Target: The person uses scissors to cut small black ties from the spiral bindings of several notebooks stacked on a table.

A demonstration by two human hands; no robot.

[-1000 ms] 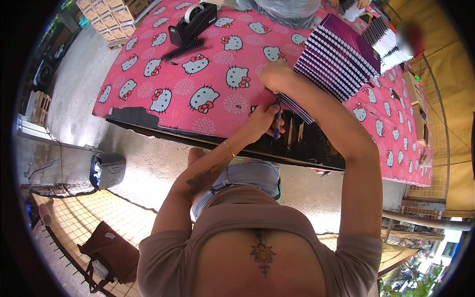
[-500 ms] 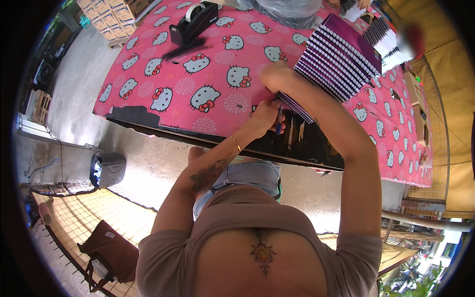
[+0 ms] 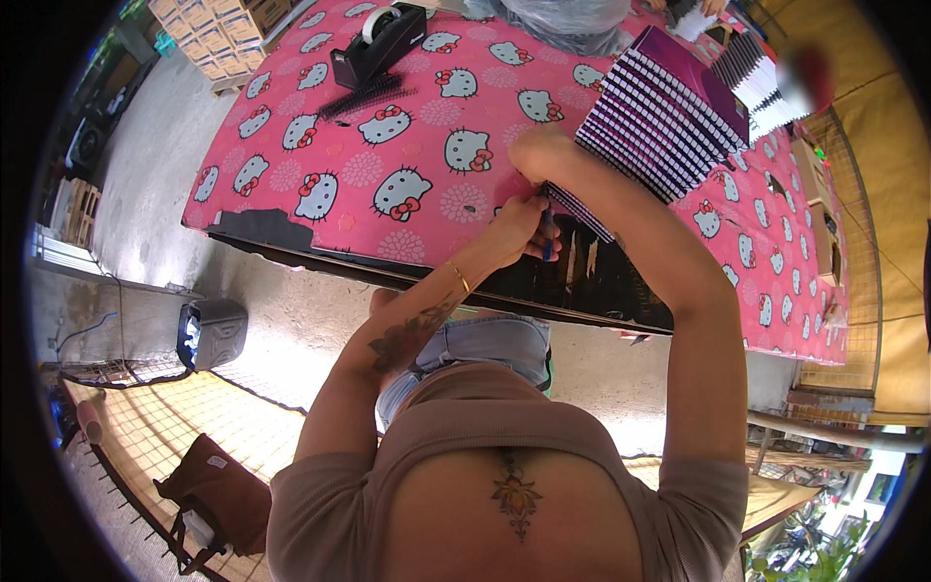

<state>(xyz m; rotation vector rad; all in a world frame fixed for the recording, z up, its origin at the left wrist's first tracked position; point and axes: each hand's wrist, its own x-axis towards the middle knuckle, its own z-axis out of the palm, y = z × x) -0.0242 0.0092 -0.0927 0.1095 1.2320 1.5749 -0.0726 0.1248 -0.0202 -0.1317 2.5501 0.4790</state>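
Head view: we pin the fanned stack of purple spiral-bound notebooks (image 3: 659, 116) under our flat right hand (image 3: 539, 153), so our left hand (image 3: 516, 225), just below, can pinch a small blue tool (image 3: 548, 236) at its corner.

The right hand (image 3: 536, 155) hides what its fingers grip at the notebooks' (image 3: 652, 124) lower corner, the left hand's (image 3: 516, 225) thin blue object is too small to identify, and the bag (image 3: 572, 15) at the table's (image 3: 291, 116) far edge is cut off.

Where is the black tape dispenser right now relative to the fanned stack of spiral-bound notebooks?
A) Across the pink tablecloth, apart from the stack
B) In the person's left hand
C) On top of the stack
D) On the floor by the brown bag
A: the tape dispenser stands on the pink tablecloth at the far side, well apart from the notebooks, which both hands work at.
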